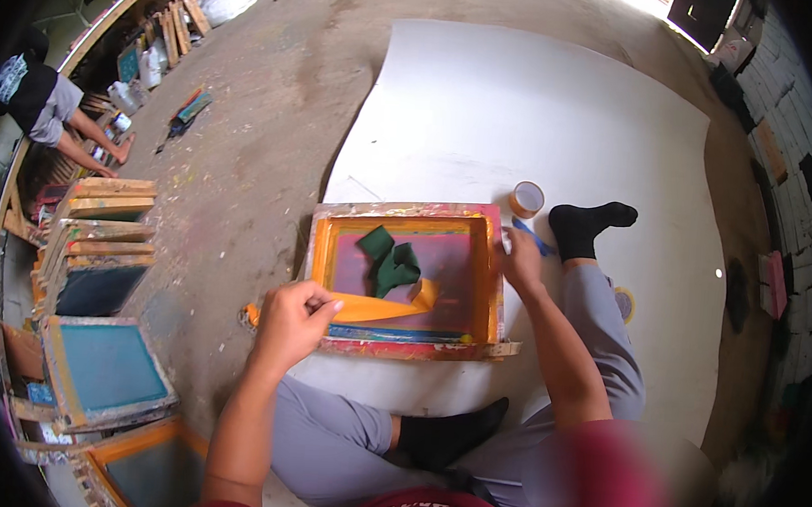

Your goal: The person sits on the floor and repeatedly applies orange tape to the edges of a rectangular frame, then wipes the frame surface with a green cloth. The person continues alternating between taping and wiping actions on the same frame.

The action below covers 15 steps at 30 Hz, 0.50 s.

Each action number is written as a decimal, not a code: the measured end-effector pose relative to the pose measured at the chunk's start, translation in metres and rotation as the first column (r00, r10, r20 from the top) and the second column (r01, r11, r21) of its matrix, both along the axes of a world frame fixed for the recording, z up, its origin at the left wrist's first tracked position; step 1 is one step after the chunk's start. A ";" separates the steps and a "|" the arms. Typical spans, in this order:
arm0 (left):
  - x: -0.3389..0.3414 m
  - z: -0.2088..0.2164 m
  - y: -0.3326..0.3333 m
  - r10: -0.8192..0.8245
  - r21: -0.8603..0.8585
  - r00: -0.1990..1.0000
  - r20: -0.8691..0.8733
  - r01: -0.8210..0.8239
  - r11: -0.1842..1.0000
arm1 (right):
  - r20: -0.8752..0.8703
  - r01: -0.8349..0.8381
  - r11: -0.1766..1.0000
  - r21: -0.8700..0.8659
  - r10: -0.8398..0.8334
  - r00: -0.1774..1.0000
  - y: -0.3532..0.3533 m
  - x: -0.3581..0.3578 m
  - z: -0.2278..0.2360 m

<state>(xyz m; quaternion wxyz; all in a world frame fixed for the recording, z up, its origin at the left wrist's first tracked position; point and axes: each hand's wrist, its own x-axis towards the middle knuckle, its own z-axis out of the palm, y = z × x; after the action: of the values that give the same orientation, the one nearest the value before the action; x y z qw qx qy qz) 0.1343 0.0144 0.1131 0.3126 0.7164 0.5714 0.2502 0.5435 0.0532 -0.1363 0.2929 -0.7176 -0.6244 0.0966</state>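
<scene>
A wooden screen printing frame [400, 349] lies in front of me, its mesh stained purple and its inner edges orange. My left hand [292, 326] is closed in a pinch on the end of an orange strip [375, 309], over the frame's near left corner. From there the strip stretches across the mesh and curls up at its other end. A crumpled dark green strip [396, 264] rests on the mesh behind it. At the frame's right side, my right hand [521, 258] has its fingers curled against the edge; the fingertips are partly hidden. Beside that hand lies a blue piece [533, 235].
A tape roll [526, 200] stands beyond my right hand on the white sheet [527, 103]. My socked foot [586, 229] lies to the right. Several printing frames [106, 365] lean at the left. Farther back on that side is another person [52, 106].
</scene>
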 end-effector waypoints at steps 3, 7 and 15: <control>0.010 0.027 -0.007 -0.012 0.011 0.999 -0.048 0.013 1.000 | -0.444 -0.432 0.902 -0.019 0.379 0.812 -0.012 -0.086 0.070; 0.020 0.064 -0.015 -0.070 0.064 0.997 -0.022 0.071 0.995 | -0.763 -0.689 0.688 0.229 0.567 0.312 -0.020 -0.151 0.131; 0.011 0.139 -0.038 -0.172 0.114 0.985 0.018 0.169 0.979 | -0.852 -0.809 0.525 0.265 0.520 0.059 -0.025 -0.176 0.192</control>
<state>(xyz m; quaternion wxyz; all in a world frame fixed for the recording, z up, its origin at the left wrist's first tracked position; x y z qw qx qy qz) 0.1457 -0.0234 0.2523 0.3000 0.7756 0.4887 0.2638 0.3673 0.0280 0.0558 0.3758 -0.2144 -0.6183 0.6561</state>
